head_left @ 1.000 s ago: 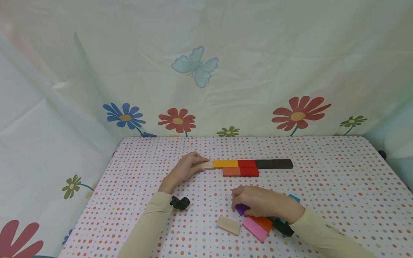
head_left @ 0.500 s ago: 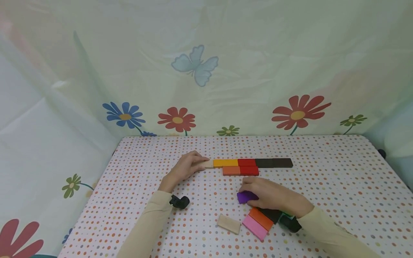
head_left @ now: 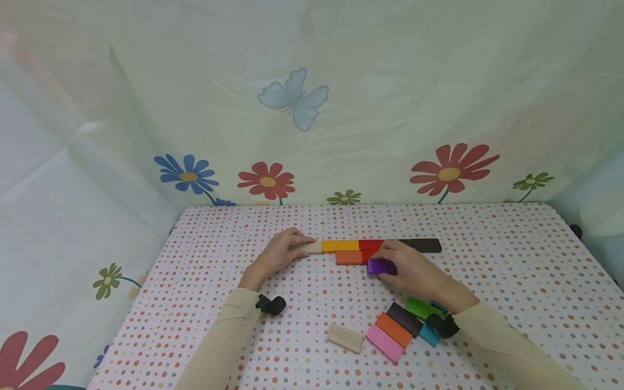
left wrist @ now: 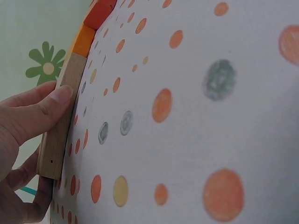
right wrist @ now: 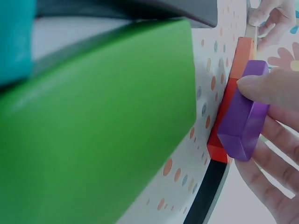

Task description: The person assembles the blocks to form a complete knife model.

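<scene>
My right hand [head_left: 411, 271] pinches a purple block [right wrist: 245, 112] between thumb and fingers, close in front of the short row of a coral block [head_left: 348, 258] and a red block [right wrist: 218, 147]. Behind that runs the longer row: a yellow block [head_left: 340, 246], a red block partly covered by the hand, and black blocks [head_left: 425, 246]. At this row's left end my left hand [head_left: 280, 252] grips a plain wooden block [left wrist: 63, 116], thumb on its near side and fingers behind. The wooden block's end meets the yellow block.
Nearer on the dotted table [head_left: 234, 227] lie a loose wooden block [head_left: 345, 338], a pink block [head_left: 385, 343], an orange block [head_left: 394, 331], a black block [head_left: 404, 319], a green block [right wrist: 117, 116] and blue blocks [head_left: 429, 334], below the right forearm. A flowered curtain [head_left: 380, 108] hangs behind.
My right hand has lifted the purple block from the loose pile and carried it away from me and slightly right, up to the rows. The left hand has stayed on the wooden block.
</scene>
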The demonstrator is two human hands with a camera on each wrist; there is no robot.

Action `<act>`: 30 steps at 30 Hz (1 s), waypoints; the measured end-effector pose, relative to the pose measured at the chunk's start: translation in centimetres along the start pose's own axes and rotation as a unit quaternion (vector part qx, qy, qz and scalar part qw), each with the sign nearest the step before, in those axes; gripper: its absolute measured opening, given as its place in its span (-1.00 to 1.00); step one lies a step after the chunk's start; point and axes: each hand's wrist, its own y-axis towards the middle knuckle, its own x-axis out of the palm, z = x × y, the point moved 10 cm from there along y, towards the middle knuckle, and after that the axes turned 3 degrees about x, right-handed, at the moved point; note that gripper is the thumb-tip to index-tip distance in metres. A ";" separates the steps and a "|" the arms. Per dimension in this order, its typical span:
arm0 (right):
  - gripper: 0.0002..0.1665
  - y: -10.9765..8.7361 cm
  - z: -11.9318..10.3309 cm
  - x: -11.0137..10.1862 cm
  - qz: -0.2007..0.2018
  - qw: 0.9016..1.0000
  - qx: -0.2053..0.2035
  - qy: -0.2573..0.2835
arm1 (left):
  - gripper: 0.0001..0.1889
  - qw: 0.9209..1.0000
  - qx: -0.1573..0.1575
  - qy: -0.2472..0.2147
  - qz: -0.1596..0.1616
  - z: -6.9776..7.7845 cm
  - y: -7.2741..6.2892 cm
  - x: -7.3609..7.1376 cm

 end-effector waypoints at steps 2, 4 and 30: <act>-0.57 0.1 0.0 0.0 0.005 1.000 0.005 -0.001 | -0.62 1.000 0.001 -0.002 0.001 0.0 0.0 0.0; -0.58 0.2 0.0 0.1 0.005 1.000 0.007 0.000 | -0.63 1.000 0.005 -0.003 0.004 0.0 -0.1 0.0; -0.58 0.8 -0.8 1.1 0.004 0.999 -0.016 -0.047 | -0.63 1.000 0.021 0.007 0.008 0.3 0.0 -0.2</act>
